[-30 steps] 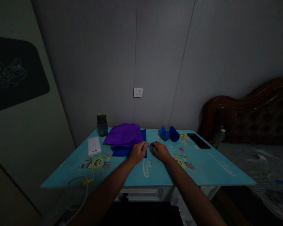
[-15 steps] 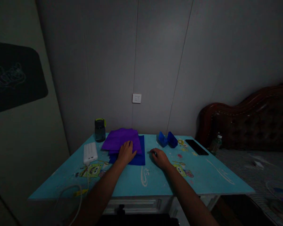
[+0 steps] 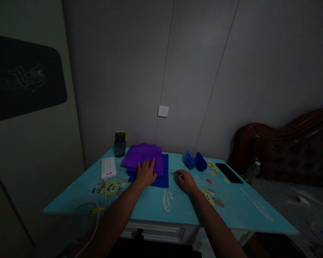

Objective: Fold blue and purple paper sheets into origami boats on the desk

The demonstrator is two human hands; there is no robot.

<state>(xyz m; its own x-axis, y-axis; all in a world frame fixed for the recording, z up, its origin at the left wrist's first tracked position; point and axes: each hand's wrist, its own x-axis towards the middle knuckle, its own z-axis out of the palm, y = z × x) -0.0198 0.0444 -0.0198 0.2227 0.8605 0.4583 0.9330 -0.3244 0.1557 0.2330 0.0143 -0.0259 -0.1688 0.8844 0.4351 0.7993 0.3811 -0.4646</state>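
My left hand (image 3: 145, 173) lies with fingers spread on the front part of several purple sheets (image 3: 144, 154) that look like paper. A dark blue sheet (image 3: 165, 172) shows from under them, to the right and in front. My right hand (image 3: 186, 181) rests on the table to the right of the sheets, its fingers curled in. Whatever is between these fingers, if anything, is too dark and small to name. Behind the right hand stand two folded blue shapes, a lighter one (image 3: 189, 160) and a darker one (image 3: 200, 162).
A dark bottle (image 3: 120, 145) and a white power bank (image 3: 108, 167) with a white cable stand at the left of the blue table (image 3: 150, 208). A black phone (image 3: 229, 173) lies at the right edge. Beyond are a plastic bottle (image 3: 252, 171) and a bed headboard (image 3: 285, 154).
The view has tilted and shifted slightly, so everything sits a little further right. The fingers of my left hand are spread wider on the purple sheets. My right hand stays curled in place.
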